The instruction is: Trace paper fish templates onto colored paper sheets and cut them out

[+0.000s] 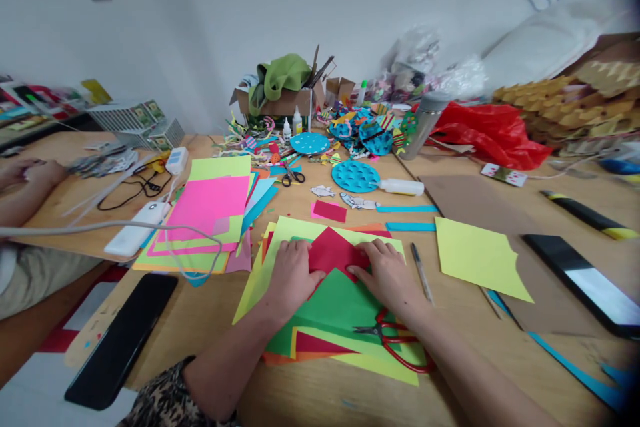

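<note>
Both hands are on a piece of red paper point(330, 247) that comes to a point at the top. My left hand point(291, 275) grips its left side, with the thumb on top. Opposite it, my right hand point(387, 273) pinches the right side between thumb and fingers. Under the red piece lies a green sheet point(327, 307), on top of several yellow, orange and red sheets. Red-handled scissors point(393, 339) rest partly open on these sheets, beside my right forearm. A pen point(423, 271) lies to the right of my right hand.
On the left are a stack of coloured paper point(207, 207), a power bank point(137, 230) and a black phone point(123, 340). Glue point(403, 187), black scissors point(293, 177) and a blue disc point(355, 176) lie behind. To the right is brown cardboard point(465, 197). A person's hands point(37, 173) show far left.
</note>
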Demonstrator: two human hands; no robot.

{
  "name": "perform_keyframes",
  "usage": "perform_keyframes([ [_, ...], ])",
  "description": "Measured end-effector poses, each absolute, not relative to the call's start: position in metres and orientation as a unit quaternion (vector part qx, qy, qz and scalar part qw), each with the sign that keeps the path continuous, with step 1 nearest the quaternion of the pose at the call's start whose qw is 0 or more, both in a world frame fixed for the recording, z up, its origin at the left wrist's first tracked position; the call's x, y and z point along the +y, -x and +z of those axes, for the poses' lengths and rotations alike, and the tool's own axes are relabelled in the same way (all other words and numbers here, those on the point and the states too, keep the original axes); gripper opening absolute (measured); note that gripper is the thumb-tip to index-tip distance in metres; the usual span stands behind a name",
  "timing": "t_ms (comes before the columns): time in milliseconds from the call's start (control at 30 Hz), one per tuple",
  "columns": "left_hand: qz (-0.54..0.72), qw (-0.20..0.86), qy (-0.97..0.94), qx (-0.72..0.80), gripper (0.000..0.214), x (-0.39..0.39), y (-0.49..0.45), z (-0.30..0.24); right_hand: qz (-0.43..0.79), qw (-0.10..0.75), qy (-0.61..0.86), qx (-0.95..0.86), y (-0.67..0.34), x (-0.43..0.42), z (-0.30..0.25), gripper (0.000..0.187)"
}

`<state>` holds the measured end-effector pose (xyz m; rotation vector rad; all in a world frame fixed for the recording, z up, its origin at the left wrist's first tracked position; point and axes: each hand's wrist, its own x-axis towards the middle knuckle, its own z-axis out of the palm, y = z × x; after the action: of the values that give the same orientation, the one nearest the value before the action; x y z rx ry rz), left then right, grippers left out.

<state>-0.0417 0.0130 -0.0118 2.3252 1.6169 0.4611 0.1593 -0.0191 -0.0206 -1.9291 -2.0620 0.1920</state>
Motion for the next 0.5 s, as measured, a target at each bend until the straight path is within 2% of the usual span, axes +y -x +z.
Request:
perform_keyframes([
  [233,0.185,0.195,-0.809,0.523,0.016,0.0141,0.0418,-0.0168,0.070,0.153,0.674,-0.719,-0.1591,-0.0192,-0.0200,0.026],
  [500,0.167,0.185,-0.830,0.498,0.018,0.0126,0.0400,-0.0106,0.040,0.168,0.674,-0.718,-0.1610,-0.0199,-0.0231,0.030],
])
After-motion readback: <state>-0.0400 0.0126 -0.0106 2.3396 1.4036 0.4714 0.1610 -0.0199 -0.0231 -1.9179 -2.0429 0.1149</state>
